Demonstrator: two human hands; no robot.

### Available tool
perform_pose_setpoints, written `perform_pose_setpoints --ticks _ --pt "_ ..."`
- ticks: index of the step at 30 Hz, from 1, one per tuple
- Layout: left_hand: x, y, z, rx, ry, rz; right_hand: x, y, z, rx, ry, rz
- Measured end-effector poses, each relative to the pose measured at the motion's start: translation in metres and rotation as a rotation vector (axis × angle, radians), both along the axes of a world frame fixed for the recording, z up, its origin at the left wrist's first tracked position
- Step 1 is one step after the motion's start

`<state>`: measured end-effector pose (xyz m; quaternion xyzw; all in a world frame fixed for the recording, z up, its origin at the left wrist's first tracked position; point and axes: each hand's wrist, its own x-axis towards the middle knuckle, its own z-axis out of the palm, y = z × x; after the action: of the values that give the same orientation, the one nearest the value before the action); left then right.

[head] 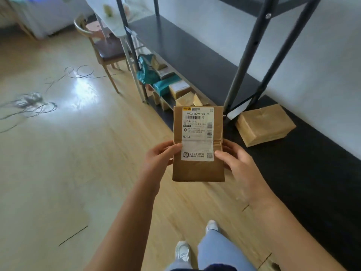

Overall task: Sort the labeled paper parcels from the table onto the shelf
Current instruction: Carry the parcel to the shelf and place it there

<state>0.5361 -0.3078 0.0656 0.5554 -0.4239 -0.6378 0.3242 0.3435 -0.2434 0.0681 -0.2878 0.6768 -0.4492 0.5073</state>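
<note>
Both hands on one brown paper parcel (197, 169), held upright in the air in front of the person, above the wood floor (58, 173), label side facing the camera. Left hand (156, 160) grips the left edge: thumb (174, 148) pressed on the front beside the white shipping label (198, 133), other fingers curled behind, out of sight. Right hand (237, 165) grips the right edge the same way, thumb (221, 154) on the front at the label's lower right corner, fingertips wrapped round the back. Label text partly legible: "102A N294-00 15" and "N294". Dark metal shelf (195, 61) stands ahead and right. One brown parcel (264, 125) lies on the near black board (312, 173), just right of a shelf post. Lower tier beyond holds a row of brown boxes (178, 89) and teal bags (148, 71). Chair (105, 49) at left rear, loose cables (29, 104) on the floor well left. No table with parcels in view.
</note>
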Motion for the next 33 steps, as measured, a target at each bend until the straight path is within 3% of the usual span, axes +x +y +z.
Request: perform_pose_setpoints --ticks 8,22,33 --pt "0.050 -0.080 -0.017 -0.001 -0.027 0.147 0.041 -0.113 -0.013 -0.007 -0.020 0.144" --pt "0.099 -0.292 -0.026 0.030 -0.052 0.409 0.100 -0.363 -0.015 -0.010 -0.035 0.304" --pt "0.201 -0.469 -0.040 0.043 -0.082 0.294 0.203 -0.526 -0.030 0.011 -0.036 0.174"
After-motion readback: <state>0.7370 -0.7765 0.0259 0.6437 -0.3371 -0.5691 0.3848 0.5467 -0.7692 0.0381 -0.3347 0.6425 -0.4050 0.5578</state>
